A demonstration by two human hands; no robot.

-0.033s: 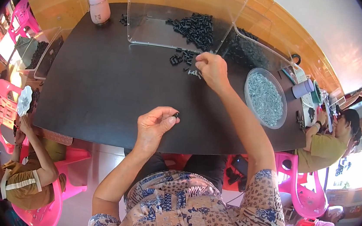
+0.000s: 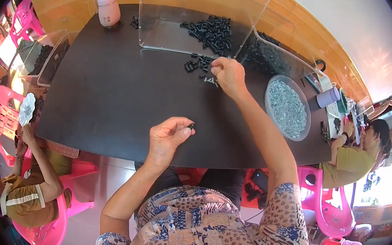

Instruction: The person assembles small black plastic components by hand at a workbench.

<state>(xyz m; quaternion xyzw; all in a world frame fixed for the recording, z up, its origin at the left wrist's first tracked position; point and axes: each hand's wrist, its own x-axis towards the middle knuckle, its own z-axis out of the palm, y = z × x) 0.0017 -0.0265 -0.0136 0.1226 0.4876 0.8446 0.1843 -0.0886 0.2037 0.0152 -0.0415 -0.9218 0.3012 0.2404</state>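
My left hand (image 2: 168, 136) hovers over the near middle of the dark table, pinching a small black plastic part (image 2: 191, 126) between thumb and index finger. Farther off, my right hand (image 2: 229, 76) reaches down to the tabletop with its fingers bent together. Whatever those fingertips hold, if anything, is hidden. Beside them lie a few small silvery screws (image 2: 210, 80) and a loose cluster of black plastic parts (image 2: 191, 66). Just beyond is a clear plastic box (image 2: 160, 49), with a larger heap of black parts (image 2: 214, 32) inside.
A round clear tub (image 2: 306, 131) full of silvery screws stands at the right, near a lilac cup (image 2: 328, 96). At the far left is a pink flask (image 2: 108, 8). One person (image 2: 33, 192) sits at the left, another (image 2: 358, 152) at the right.
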